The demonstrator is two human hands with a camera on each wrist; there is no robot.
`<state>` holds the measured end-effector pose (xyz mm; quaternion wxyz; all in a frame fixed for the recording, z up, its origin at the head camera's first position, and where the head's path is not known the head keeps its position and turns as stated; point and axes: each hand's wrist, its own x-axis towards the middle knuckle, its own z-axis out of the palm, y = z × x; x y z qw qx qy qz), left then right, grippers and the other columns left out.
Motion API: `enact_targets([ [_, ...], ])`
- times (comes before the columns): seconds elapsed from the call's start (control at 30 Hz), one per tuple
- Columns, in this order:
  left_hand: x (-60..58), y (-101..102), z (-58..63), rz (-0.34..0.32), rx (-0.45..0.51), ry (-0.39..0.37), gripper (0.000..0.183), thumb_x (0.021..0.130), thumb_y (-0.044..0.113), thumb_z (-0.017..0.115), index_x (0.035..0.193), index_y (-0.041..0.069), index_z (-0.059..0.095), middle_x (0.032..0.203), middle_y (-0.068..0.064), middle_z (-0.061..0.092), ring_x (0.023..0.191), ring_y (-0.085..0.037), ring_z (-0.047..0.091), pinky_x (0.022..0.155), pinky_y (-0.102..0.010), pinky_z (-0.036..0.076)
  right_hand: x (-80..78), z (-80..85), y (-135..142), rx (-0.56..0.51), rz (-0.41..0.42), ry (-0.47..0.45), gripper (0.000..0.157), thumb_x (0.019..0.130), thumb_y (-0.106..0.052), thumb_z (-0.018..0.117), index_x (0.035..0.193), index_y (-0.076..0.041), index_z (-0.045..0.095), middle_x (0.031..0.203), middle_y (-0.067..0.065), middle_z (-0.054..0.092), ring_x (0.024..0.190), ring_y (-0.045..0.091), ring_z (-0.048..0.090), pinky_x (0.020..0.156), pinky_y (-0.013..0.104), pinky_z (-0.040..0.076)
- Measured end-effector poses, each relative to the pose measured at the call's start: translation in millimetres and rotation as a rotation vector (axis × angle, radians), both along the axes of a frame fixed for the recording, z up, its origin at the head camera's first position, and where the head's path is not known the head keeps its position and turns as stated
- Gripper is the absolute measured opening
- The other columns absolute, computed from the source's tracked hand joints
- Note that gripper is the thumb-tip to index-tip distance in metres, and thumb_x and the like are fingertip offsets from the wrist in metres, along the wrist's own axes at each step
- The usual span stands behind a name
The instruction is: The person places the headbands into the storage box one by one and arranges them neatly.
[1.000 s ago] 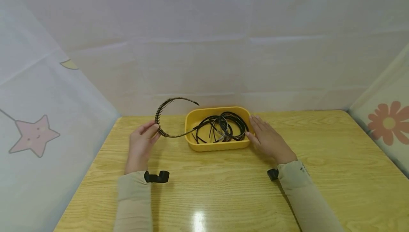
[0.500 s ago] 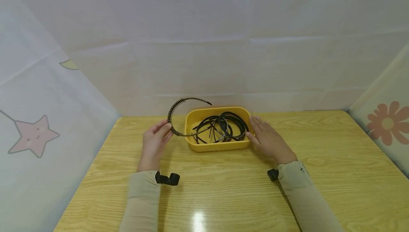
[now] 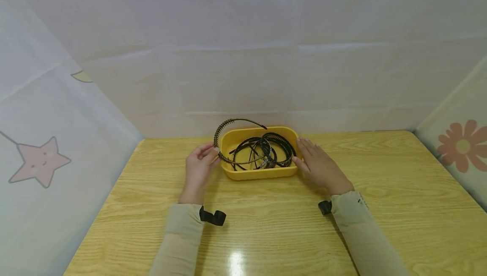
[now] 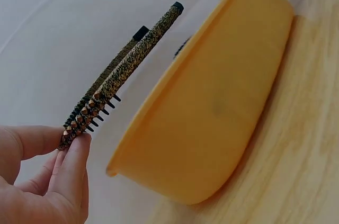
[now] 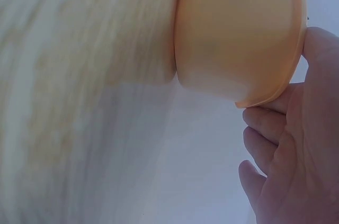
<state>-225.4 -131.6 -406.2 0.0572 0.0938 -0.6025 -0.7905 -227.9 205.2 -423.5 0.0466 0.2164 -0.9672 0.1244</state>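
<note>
My left hand [image 3: 199, 164] pinches a toothed, dark and gold headband [image 3: 218, 133] between thumb and fingers, at the middle of its curve. In the left wrist view the headband [image 4: 139, 49] shows bronze beads, short teeth and dark end caps. It is held up beside the yellow basket [image 3: 262, 175], and its two ends reach over the opening in the head view. Several black headbands [image 3: 283, 140] lie tangled inside the basket. My right hand [image 3: 321, 168] rests against the basket's right end, its fingers extended along the side and the thumb at the rim.
The basket stands near the back of the wooden table [image 3: 262, 221]. A pale cloth [image 3: 243, 77] hangs behind the table, and printed cloths stand at the left and right. Each wrist wears a black mount [image 3: 213, 217].
My left hand has moved right with the headband, bringing its ends from the basket's left edge to over the opening. The right hand and the basket have stayed in place.
</note>
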Motion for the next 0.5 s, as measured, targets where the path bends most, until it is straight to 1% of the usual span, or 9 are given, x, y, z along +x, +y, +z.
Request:
enact_targets([
  [0.07,0.2,5,-1.5,-0.005,-0.033,0.001,0.034,0.086,0.007,0.065,0.119,0.001,0.055,0.108,-0.008,0.053,0.1,-0.021,0.059,0.085,-0.03,0.053,0.1,0.0,0,-0.002,-0.002,0.0,0.069,0.099,-0.051,0.025,0.149,-0.005,0.013,0.155,0.013,0.014,0.142,0.03,0.012,0.115,0.049,0.013],
  [0.23,1.1,15,-4.9,-0.026,-0.059,0.007,0.032,0.086,0.005,0.065,0.116,0.001,0.056,0.108,-0.011,0.051,0.101,-0.029,0.059,0.084,-0.032,0.054,0.3,-0.5,0,-0.007,0.0,0.009,0.07,0.098,-0.052,0.024,0.148,-0.004,0.015,0.154,0.013,0.014,0.142,0.029,0.012,0.115,0.048,0.013],
  [0.37,1.7,19,-6.0,-0.025,-0.091,0.007,0.032,0.086,0.005,0.065,0.117,0.002,0.056,0.108,-0.01,0.051,0.096,-0.025,0.06,0.082,-0.031,0.054,0.5,-0.1,0,-0.013,0.005,0.009,0.07,0.098,-0.052,0.024,0.149,-0.004,0.015,0.154,0.013,0.014,0.142,0.03,0.012,0.114,0.048,0.013],
  [0.5,2.3,22,-6.3,-0.014,-0.119,0.019,0.032,0.086,0.007,0.066,0.116,0.002,0.057,0.108,-0.01,0.051,0.095,-0.022,0.06,0.081,-0.03,0.055,0.1,-0.5,0,-0.013,0.003,0.007,0.07,0.098,-0.052,0.024,0.149,-0.005,0.013,0.155,0.013,0.014,0.142,0.03,0.012,0.114,0.049,0.014],
])
